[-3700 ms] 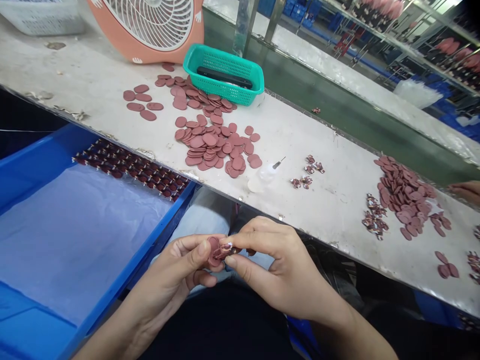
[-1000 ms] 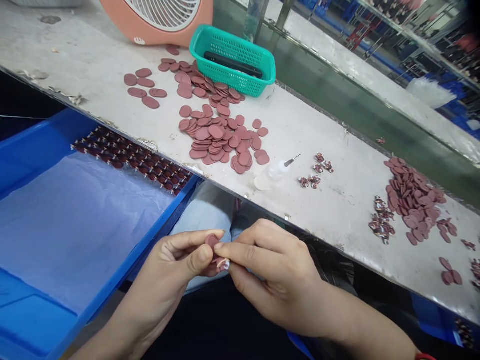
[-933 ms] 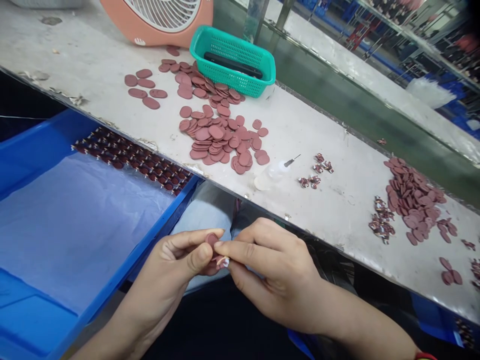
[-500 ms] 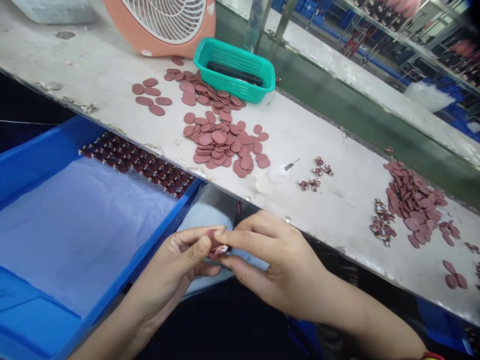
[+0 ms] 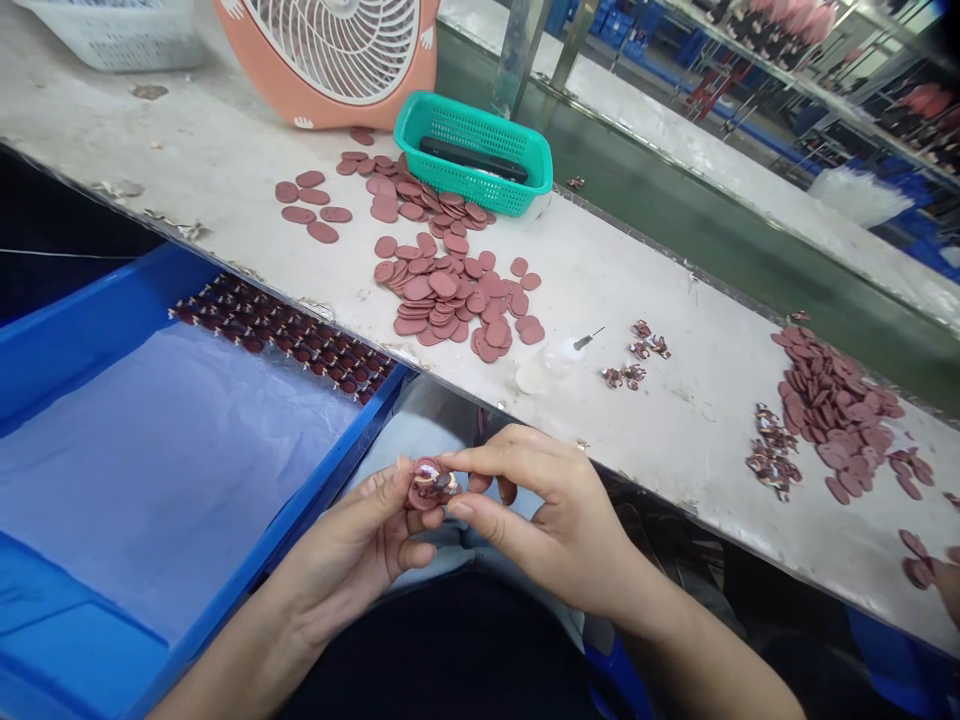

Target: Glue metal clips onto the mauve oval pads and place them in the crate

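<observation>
The ornamented disc point(image 5: 432, 485) has turned ornament-side up above the lap point(image 5: 420, 430), pinched in the left hand point(image 5: 364, 520), the right hand point(image 5: 559, 510) at its edge, grip unclear, suggesting alignment work.

The oval discs point(image 5: 442, 286) look matt, the green basket point(image 5: 472, 188) and blue bin point(image 5: 112, 305) like smooth plastic.

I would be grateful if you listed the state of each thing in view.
Left hand: closed on the small reddish-brown piece.
Right hand: fingertips at that piece's edge; pinching unclear.
Loose reddish-brown ovals: heaped, some scattered.
Needle-tipped bottle: needle bare.
Green basket: open, black object inside.
Blue bin: open, lined with a sheet, partly filled.
Orange fan: upright; running or not, unclear.
</observation>
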Tool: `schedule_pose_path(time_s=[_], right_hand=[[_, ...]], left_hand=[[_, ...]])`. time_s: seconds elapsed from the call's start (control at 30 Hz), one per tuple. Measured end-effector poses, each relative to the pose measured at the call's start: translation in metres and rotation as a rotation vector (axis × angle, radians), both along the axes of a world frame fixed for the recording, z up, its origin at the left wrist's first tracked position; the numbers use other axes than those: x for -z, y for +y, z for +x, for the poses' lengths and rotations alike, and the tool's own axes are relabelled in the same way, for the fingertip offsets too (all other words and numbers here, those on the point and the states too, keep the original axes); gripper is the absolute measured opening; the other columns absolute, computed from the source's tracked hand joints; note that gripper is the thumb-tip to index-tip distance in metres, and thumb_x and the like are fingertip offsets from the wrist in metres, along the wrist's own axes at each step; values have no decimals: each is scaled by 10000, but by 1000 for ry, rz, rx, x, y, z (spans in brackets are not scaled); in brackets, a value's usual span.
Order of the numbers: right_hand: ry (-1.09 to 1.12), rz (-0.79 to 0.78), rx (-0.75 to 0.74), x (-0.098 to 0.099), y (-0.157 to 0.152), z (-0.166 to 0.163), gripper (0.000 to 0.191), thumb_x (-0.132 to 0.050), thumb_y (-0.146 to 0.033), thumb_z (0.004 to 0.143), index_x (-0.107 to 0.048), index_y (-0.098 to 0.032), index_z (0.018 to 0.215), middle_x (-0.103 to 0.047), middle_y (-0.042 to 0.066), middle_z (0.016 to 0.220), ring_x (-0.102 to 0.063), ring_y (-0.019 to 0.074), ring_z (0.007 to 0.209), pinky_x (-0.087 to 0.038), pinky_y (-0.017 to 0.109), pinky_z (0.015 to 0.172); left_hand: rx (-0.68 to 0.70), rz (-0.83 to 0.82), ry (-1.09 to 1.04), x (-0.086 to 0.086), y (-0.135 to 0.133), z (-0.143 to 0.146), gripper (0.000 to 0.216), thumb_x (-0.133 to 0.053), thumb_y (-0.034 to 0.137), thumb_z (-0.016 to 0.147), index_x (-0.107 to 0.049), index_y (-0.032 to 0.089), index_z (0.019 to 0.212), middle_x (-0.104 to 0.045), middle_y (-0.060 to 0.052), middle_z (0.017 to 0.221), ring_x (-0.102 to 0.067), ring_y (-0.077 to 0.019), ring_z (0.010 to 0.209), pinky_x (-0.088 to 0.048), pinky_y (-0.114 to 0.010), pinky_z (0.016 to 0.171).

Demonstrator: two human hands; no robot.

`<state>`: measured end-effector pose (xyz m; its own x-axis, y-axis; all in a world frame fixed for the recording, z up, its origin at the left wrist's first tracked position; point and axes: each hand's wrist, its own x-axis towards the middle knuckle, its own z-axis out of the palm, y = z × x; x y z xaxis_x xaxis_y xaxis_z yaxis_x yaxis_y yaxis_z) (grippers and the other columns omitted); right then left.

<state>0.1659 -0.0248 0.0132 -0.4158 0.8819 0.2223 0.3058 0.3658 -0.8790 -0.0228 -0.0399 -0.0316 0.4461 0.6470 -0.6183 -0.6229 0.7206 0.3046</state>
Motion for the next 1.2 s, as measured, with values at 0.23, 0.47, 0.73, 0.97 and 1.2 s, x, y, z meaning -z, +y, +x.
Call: schedule_pose_path(time_s=[0.23,0.47,0.73,0.97,1.2], right_hand=[[56,-38,10,0,3,-5,211,-715,-169,897,-754,-205,1101,-740,13,847,-613,107,712,-509,216,641],[-48,286,202,19,11,-20,131,-679,-170,897,-727,-189,1018,-700,16,766,-635,135,673,-538,247,603],[-202,734,223,68,30,-63,149,-623,-134,926,-687,-134,1060,-679,48,717,-602,167,608,-512,304,562],[-206,728,140,75,42,-89,167,-632,-183,928,-662,-131,1084,-689,41,720,-594,169,605,-497,314,552],[-178,703,108,72,26,-63,216,-608,-111,895,-655,-109,1105,-685,56,721,-579,176,620,-525,307,551]], left_hand=[[48,94,-8,-1,3,-1,211,-903,360,680,-787,190,727,-714,-17,721,-643,-108,623,-583,-155,476],[-55,88,220,2,13,-3,470,-854,496,699,-773,213,1065,-728,-44,937,-672,-145,730,-589,-192,493],[-391,341,659,6,14,-12,273,-921,363,633,-757,193,769,-714,-12,765,-605,-144,658,-502,-189,480],[-383,331,995,28,34,-48,348,-809,489,742,-740,199,922,-765,-61,946,-693,-217,813,-565,-262,582],[-143,346,1581,81,106,-149,329,-656,465,900,-693,192,1081,-704,-117,1109,-615,-333,1165,-522,-463,944]])
